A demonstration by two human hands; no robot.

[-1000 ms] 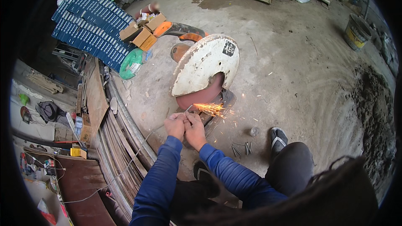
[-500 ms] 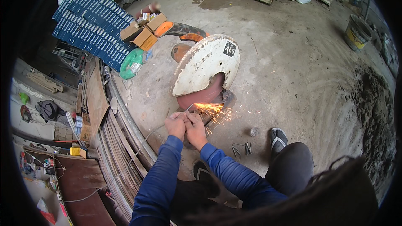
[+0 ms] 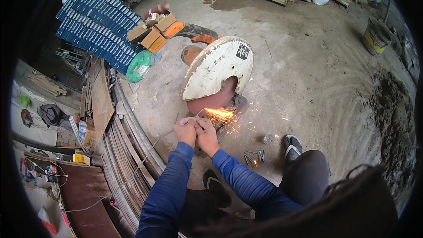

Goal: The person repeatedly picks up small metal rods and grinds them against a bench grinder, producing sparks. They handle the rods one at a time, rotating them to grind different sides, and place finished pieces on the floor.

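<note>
A thin metal rod [image 3: 199,112] is pinched between my fingertips, its far tip against the reddish disc [image 3: 212,101] of a chop saw. Orange sparks [image 3: 222,115] spray to the right from the contact. My left hand [image 3: 185,131] is closed at the rod's near end, and my right hand [image 3: 206,135] is closed beside it, the two touching. Fingers hide most of the rod. Over the disc sits the saw's worn white guard [image 3: 216,70], with an orange and black handle [image 3: 191,31] behind. Several short metal rods [image 3: 260,156] lie on the floor right of my hands.
A small round can [image 3: 267,139] stands near my right foot. Long pipes and planks [image 3: 132,150] lie along the left, with a grey cable [image 3: 145,158] across them. Blue stacked boxes [image 3: 99,28] and open cartons [image 3: 153,39] are behind. A bucket [image 3: 376,36] stands far right.
The spark spray has changed shape, with bright specks now farther right and one near the loose rods. My hands and the rod stay nearly in place at the disc.
</note>
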